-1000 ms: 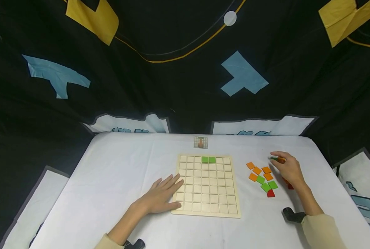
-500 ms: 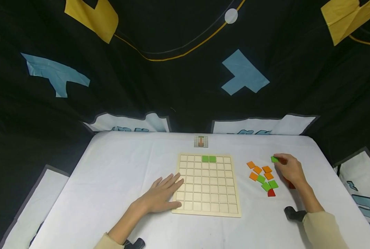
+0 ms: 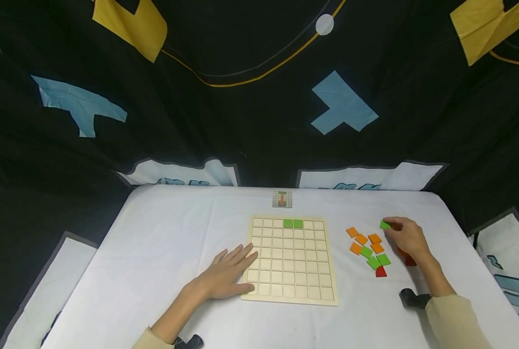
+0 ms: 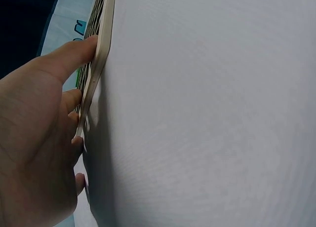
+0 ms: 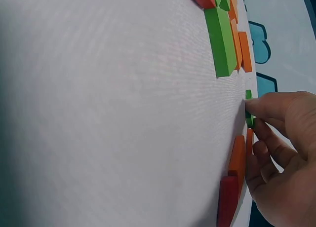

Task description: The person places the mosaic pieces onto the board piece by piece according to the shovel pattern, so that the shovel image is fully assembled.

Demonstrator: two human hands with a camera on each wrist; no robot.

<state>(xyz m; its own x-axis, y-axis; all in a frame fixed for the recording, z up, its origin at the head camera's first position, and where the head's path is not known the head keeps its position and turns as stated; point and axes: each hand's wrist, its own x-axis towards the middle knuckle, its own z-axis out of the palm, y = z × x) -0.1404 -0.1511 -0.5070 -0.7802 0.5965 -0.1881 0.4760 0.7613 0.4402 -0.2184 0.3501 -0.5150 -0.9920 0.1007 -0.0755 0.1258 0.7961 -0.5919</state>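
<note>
Fingers (image 5: 270,138) of the right hand (image 3: 407,238) pinch a green tile (image 3: 385,225), which juts left from their tips, right of the head frame's centre. Nearer centre lie loose tiles (image 3: 366,252), then the board (image 3: 288,265), its left edge under the straight, spread fingers of the left hand (image 3: 224,277).
</note>
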